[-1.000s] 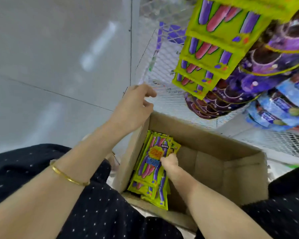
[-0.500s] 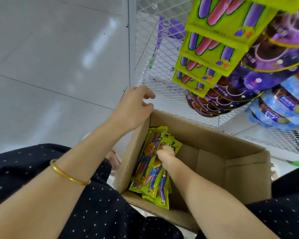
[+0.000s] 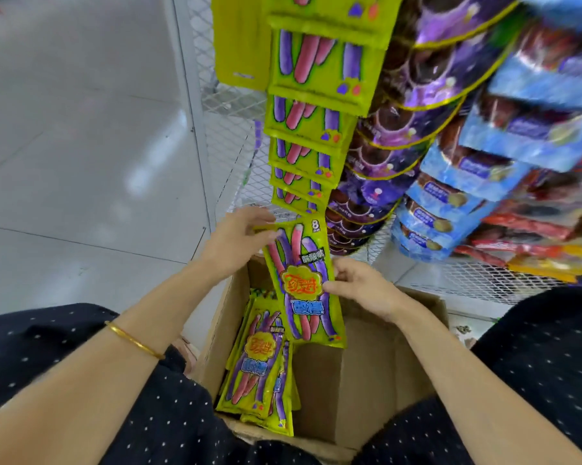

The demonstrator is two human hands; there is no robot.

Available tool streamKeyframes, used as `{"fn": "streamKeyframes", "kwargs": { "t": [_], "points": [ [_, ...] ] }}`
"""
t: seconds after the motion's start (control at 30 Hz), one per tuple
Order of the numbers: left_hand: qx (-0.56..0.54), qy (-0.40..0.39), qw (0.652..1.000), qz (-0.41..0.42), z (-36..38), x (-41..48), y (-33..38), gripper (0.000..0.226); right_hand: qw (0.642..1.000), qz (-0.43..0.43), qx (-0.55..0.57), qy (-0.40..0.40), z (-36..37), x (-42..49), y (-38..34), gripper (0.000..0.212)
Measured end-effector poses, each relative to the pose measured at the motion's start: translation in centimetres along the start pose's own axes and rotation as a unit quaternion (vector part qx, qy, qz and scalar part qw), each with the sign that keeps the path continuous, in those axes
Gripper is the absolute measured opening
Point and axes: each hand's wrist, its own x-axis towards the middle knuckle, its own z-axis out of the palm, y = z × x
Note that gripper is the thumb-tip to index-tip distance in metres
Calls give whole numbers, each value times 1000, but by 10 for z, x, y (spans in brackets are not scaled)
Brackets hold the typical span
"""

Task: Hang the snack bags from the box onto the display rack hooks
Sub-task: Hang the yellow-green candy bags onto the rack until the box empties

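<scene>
Nearest the camera, dark cloth with white dots [image 3: 48, 364] covers the person's knees on the left and right. Between them sits an open cardboard box [image 3: 366, 380]. A gold bangle [image 3: 135, 340] circles the left forearm.

Inside the box, a stack of green snack bags [image 3: 259, 364] leans against the left wall, printed with pink and purple sticks and an orange logo. The right part of the box shows bare cardboard.

Above the box, both hands hold one green snack bag [image 3: 303, 283] face up, clear of the stack, its long side running away from the camera and tilted a little to the left. The right hand [image 3: 360, 286] grasps the bag's right edge about halfway along, thumb on the printed front and the other fingers curled behind. The left hand [image 3: 236, 239] pinches the bag's far left corner between thumb and fingertips.

The far edge of the held bag lies just below the lowest of a column of hanging green bags [image 3: 309, 105] on the white wire-mesh display rack [image 3: 229, 95]. To the right of that column hang purple bags [image 3: 383, 146], then blue bags [image 3: 450, 196], and red and orange packs [image 3: 524, 229] further right, blurred. Pale grey floor tiles [image 3: 64, 146] spread out to the left of the rack.
</scene>
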Motion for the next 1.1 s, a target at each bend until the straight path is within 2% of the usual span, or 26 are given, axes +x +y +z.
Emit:
{"fn": "streamKeyframes", "kwargs": {
  "t": [0.03, 0.07, 0.13, 0.17, 0.27, 0.33, 0.43, 0.6, 0.73, 0.87, 0.97, 1.1],
  "points": [
    [-31, 8, 999, 13, -2, -2, 12, 23, 1000, -9, 6, 16, -6, -6, -6, 54],
    [-47, 14, 998, 28, -5, -5, 22, 12, 999, -16, 14, 31, -12, -14, -14, 47],
    [-42, 17, 997, 57, -10, -12, 44, 14, 995, -43, 48, 82, -20, -33, -41, 28],
    [-30, 16, 997, 69, -12, -16, 55, 17, 988, -68, 79, 116, -23, -39, -52, 26],
    [-1, 14, 995, 102, -18, -29, 89, 13, 950, -179, 135, 218, -24, -61, -97, 36],
    [10, 12, 993, 121, -28, -36, 114, 10, 929, -251, 100, 253, -26, -74, -128, 35],
    [18, 22, 989, 148, -50, -48, 158, 10, 904, -334, 25, 264, -35, -86, -179, 23],
    [12, 38, 972, 233, -93, -65, 244, 10, 852, -424, 9, 306, -66, -97, -263, 17],
    [-51, 116, 938, 322, -125, -57, 320, 12, 789, -507, -37, 344, -100, -104, -335, 18],
    [-64, 213, 909, 353, -147, -26, 376, 24, 756, -536, -68, 370, -130, -98, -392, 19],
    [-67, 246, 902, 349, -155, -7, 401, 19, 758, -524, -76, 380, -147, -85, -423, 18],
    [-91, 272, 887, 362, -158, 9, 421, 30, 752, -512, -85, 407, -162, -71, -455, 16]
  ]
}}
